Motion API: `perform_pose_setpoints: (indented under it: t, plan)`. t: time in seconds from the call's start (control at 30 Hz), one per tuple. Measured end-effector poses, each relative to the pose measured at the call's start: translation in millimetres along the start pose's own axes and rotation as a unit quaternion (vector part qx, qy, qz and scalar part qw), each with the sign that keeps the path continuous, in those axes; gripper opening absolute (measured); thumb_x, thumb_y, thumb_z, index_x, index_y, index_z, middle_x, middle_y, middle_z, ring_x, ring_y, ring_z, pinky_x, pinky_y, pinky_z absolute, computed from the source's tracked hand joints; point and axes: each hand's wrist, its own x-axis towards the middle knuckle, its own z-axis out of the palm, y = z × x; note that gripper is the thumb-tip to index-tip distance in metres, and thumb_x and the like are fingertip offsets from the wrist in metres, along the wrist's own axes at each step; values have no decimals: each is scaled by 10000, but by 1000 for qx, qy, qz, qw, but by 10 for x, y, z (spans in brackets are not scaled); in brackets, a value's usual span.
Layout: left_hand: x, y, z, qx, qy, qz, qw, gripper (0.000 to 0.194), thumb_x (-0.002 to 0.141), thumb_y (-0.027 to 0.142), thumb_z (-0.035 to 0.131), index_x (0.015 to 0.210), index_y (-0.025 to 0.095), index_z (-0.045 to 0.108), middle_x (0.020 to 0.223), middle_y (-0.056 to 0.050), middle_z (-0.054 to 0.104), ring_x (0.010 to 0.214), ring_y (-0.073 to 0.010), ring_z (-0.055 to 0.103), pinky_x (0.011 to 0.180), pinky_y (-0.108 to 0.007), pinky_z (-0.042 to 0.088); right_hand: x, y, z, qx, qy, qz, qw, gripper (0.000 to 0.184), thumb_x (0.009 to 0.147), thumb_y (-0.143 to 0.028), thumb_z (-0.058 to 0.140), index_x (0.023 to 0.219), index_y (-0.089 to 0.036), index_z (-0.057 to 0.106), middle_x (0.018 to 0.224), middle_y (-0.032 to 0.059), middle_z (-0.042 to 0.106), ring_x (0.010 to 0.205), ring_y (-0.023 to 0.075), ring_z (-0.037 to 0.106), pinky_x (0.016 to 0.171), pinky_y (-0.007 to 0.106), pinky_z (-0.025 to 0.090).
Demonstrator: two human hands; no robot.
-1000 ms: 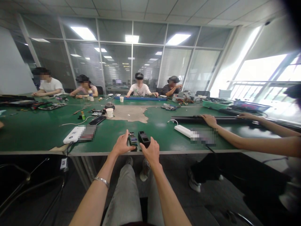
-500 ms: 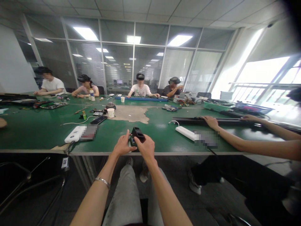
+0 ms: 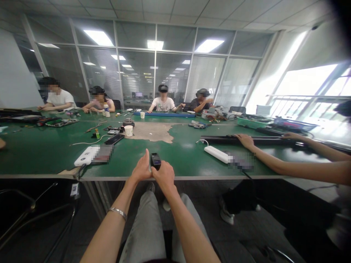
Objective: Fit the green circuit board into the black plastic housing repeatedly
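Observation:
A small black box-shaped device (image 3: 155, 160) is just above the near edge of the green table, its dark end with slot-like markings turned up. My right hand (image 3: 165, 177) is closed around its right and near side, the thumb lying along the near face. At its left is my left hand (image 3: 141, 168), with the thumb stretched upward beside the box and the palm turned toward it. The left hand's lower fingers are partly hidden, and I cannot tell whether they touch the box. A metal bracelet (image 3: 117, 212) is on my left wrist.
Left of my hands lie a white power bank (image 3: 85, 156) and a dark phone (image 3: 114, 138), near a paper cup (image 3: 128, 130). On the right are a white power strip-like bar (image 3: 216, 154), a long black rail (image 3: 263, 141) and a co-worker's hand (image 3: 245, 141). Several people sit opposite.
The black device has turned more upright, its end now facing up, and sits slightly lower and to the left. My right hand has shifted left, closer to my left hand.

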Motion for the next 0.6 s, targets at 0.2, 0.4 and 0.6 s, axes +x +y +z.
perform_pose_setpoints:
  t: [0.2,0.4,0.6]
  plan:
    - [1,-54,35,15,-2,-4,1000,1135,715,281,610,1503,82,-182,1528,-266,272,1383,-375,353,1103,-552,313,-68,47,67,14,18,-4,1000,354,766,-461,677,959,-172,607,942,129,657,935,273,596,798,342,433]
    - [19,-36,17,2,-2,-15,1000,1137,723,304,622,1504,78,-173,1477,-257,367,1324,-369,429,1060,-541,371,-70,68,145,49,32,-15,998,271,810,-424,639,930,-182,620,927,107,659,916,250,585,826,333,422]
    - [24,-40,2,-23,-7,-8,1000,1177,722,318,659,1501,139,-205,1450,-209,432,1249,-331,508,1038,-525,391,-23,-39,66,90,68,-18,994,308,830,-432,606,987,-170,638,946,111,665,943,253,576,840,340,421]
